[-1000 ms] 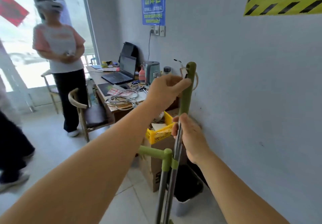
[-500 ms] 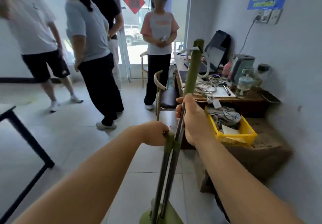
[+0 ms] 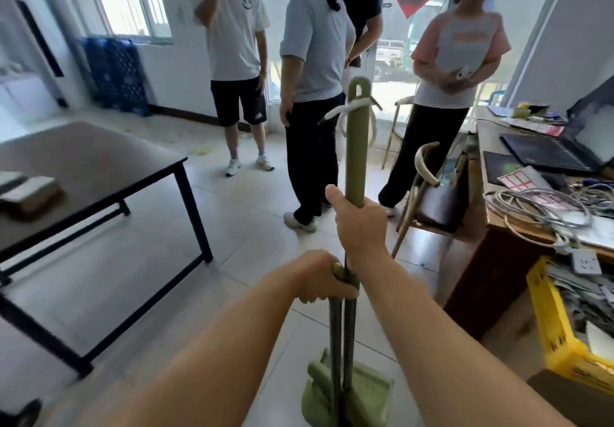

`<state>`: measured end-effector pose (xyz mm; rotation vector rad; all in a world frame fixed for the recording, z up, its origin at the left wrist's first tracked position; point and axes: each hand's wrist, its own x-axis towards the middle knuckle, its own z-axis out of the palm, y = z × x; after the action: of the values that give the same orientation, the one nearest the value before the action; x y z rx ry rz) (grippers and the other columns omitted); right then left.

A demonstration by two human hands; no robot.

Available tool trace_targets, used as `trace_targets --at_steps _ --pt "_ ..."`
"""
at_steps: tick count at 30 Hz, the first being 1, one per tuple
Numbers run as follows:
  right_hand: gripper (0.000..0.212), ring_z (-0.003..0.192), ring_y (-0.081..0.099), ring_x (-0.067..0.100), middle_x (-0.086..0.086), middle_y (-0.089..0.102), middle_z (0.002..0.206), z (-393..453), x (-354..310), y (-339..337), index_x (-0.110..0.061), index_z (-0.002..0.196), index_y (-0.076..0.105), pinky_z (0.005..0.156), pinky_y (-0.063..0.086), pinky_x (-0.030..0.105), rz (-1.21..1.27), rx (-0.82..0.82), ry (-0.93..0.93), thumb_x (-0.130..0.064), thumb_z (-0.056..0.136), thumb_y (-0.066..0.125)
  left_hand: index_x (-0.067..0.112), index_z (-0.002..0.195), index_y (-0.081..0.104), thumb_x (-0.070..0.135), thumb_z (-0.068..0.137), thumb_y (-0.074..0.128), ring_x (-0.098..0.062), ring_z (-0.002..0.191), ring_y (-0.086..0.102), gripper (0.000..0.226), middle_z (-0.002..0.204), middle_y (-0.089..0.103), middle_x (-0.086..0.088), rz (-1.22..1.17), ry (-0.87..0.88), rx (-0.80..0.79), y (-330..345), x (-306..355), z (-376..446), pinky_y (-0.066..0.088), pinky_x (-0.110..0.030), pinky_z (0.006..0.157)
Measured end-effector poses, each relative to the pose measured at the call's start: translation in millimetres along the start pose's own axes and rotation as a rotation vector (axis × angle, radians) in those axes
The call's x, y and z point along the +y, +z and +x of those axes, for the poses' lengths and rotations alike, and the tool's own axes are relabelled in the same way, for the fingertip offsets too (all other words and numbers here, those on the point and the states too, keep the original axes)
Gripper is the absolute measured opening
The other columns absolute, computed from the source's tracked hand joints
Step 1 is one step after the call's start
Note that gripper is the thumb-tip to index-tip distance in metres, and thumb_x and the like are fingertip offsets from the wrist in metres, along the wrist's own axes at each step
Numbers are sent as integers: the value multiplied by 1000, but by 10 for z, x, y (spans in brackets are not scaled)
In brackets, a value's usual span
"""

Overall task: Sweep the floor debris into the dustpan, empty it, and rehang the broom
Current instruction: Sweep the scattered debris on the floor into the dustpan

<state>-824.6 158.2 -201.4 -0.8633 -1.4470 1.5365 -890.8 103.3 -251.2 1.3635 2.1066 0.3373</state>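
At the left of your frame stands a dark table (image 3: 93, 167) with black legs. Four people (image 3: 312, 71) stand across the top, and at the right you see a laptop (image 3: 551, 151), coiled cables (image 3: 538, 207) and a yellow crate (image 3: 558, 337).

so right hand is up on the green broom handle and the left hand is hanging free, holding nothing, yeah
Not quite. The right hand does grip the green broom handle higher up, but the left hand is not free: in the head view its fingers are curled round the green grip of the dustpan pole just below.
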Motion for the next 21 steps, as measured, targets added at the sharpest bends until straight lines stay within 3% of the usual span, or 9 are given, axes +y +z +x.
trace_targets --at_steps 4,7,11,15,18,21 --pt "42 42 32 9 -7 31 41 301 81 474 -12 54 38 44 29 20 -78 -67 -42 -21 85 65 15 86 71 43 84 68 -22 78 68 28 81 70 -4 -32 -30 96 -228 -471 244 60 -42 77" --pt "28 51 32 16 6 33 54 609 95 861 -8 64 47 48 30 25 -75 -124 -51 -16 85 63 13 83 70 37 85 67 -25 83 68 24 84 70 -7 -56 -79 134 -566 -771 437 58 -39 78" --pt "37 46 26 16 4 26 51 1001 126 1338 -14 55 36 47 27 26 5 -195 -29 -11 80 63 13 88 71 35 84 70 -25 89 67 23 91 70 -8 -55 -108 157 -1039 -1132 610 57 -42 85" --pt "36 42 25 12 0 27 50 1353 129 1759 -21 53 35 43 25 24 17 -257 -9 -12 76 61 14 88 70 37 83 71 -22 83 66 24 88 69 -5 -70 -159 204 -1448 -1566 675 55 -36 76" --pt "34 37 27 9 -3 29 46 1820 24 1877 -22 55 37 41 24 23 125 -128 45 -9 77 60 16 81 66 38 84 72 -21 68 62 23 77 66 -6 -197 -297 323 -1705 -2196 623 53 -32 57" --pt "31 34 27 8 -4 30 44 2229 -68 2126 -21 58 37 41 26 22 145 -157 41 -9 79 57 16 87 66 39 85 72 -17 67 60 23 81 66 -6 -237 -368 357 -1826 -2647 719 52 -30 59"
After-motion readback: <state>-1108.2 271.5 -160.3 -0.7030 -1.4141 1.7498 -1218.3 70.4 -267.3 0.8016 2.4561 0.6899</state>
